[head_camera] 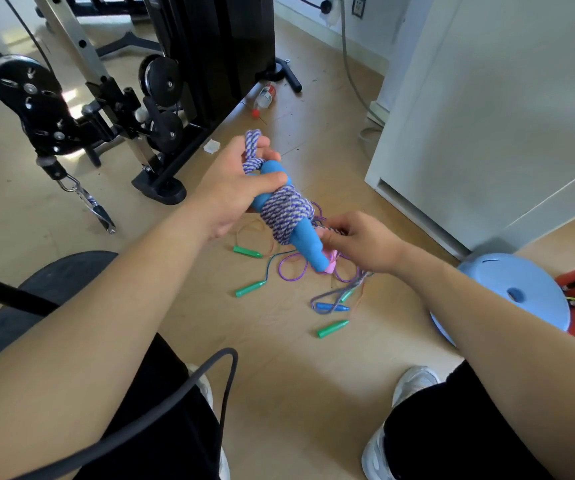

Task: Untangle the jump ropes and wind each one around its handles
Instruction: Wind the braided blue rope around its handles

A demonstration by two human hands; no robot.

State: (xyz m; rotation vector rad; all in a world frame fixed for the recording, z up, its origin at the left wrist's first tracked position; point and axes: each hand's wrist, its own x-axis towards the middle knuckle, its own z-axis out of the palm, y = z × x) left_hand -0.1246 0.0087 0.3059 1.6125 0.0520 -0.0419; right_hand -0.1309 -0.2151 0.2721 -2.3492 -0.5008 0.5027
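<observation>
A pair of blue foam handles (305, 237) is held above the floor, with a purple-and-white braided rope (288, 209) wound thickly around their middle. My left hand (241, 181) grips the upper end of the handles and a loop of the braided rope. My right hand (358, 239) pinches the rope's free end beside the lower end of the handles. Below on the floor lies a tangle of thin jump ropes (294, 273) with several green handles (248, 251) and a blue handle (333, 307).
A black weight machine (161, 98) with pulleys stands at the back left, a plastic bottle (265, 95) beside its base. A white cabinet (487, 133) is at the right, a light-blue stool (514, 289) near my right arm. A black round stool (47, 285) sits at the left.
</observation>
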